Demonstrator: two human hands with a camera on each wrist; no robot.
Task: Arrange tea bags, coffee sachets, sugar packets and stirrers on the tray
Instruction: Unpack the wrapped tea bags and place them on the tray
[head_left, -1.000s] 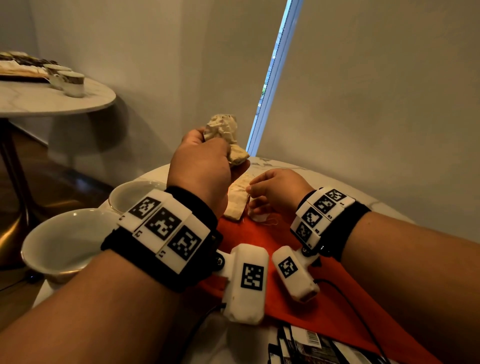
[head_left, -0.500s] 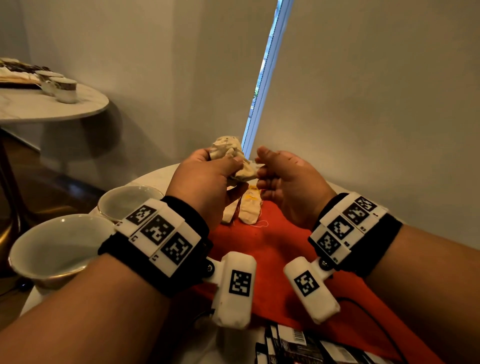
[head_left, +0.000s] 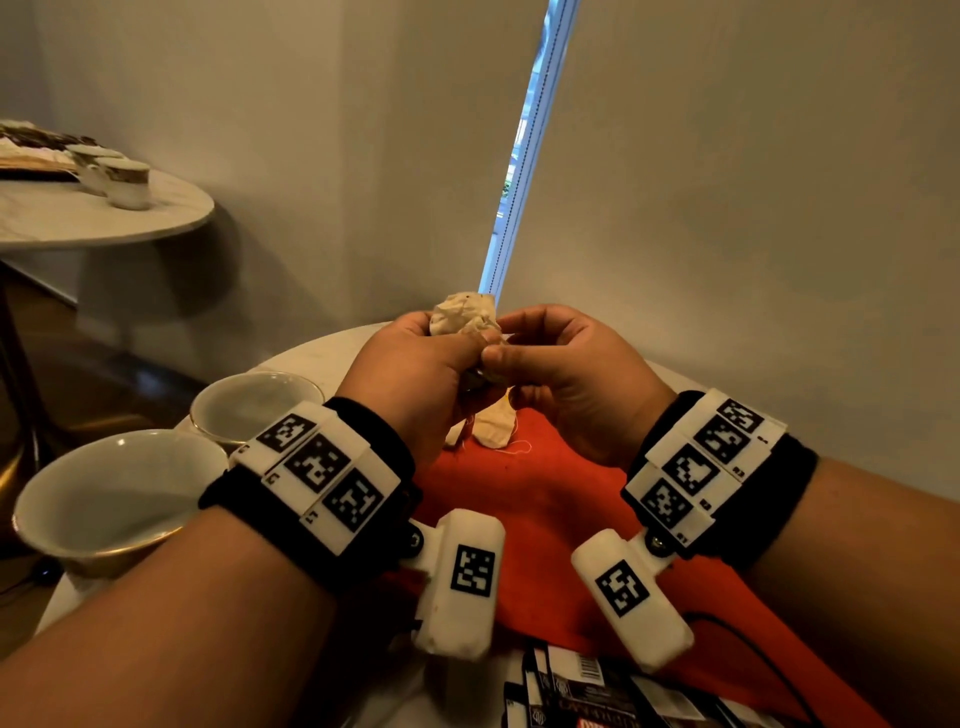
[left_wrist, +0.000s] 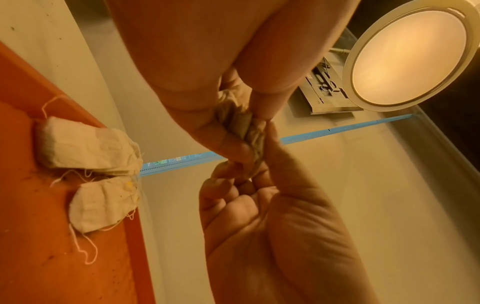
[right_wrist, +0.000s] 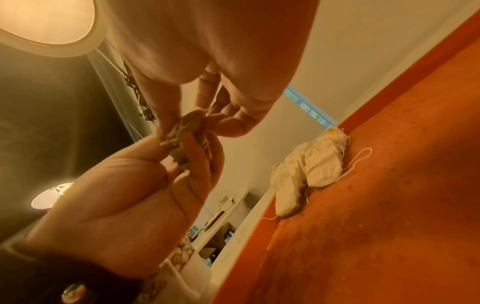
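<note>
pinching one crumpled tea bag (head_left: 464, 322) between them above the orange tray (head_left: 545, 499), left hand (head_left: 415, 374) and right hand (head_left: 566, 374) fingers are curled tight; tugging could tear its paper.

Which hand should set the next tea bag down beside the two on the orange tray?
Right, probably. The left hand grips the whole bunch of tea bags; the right hand pinches only its lower end and holds nothing else, above the tray.
</note>
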